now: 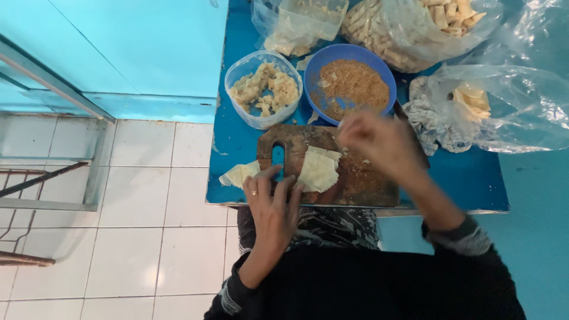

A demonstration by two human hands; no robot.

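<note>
The left hand (pixel 274 204) is lying flat, fingers spread, on the wrapper (pixel 319 170) on the board (pixel 361 178). The right hand (pixel 379 141) is hovering blurred above; its grip cannot be told. A blue bowl (pixel 349 86), tub (pixel 264 89) and bags (pixel 504 101) are crowding the far edge.

Counter (pixel 474 178) blue; bowl (pixel 320 65) blue, holding brown crumbs (pixel 355 86). Board (pixel 367 181) dark brown, wrappers (pixel 319 170) pale yellow. Floor tiles (pixel 148 225) white, cloth (pixel 435 127) white-and-grey patterned.
</note>
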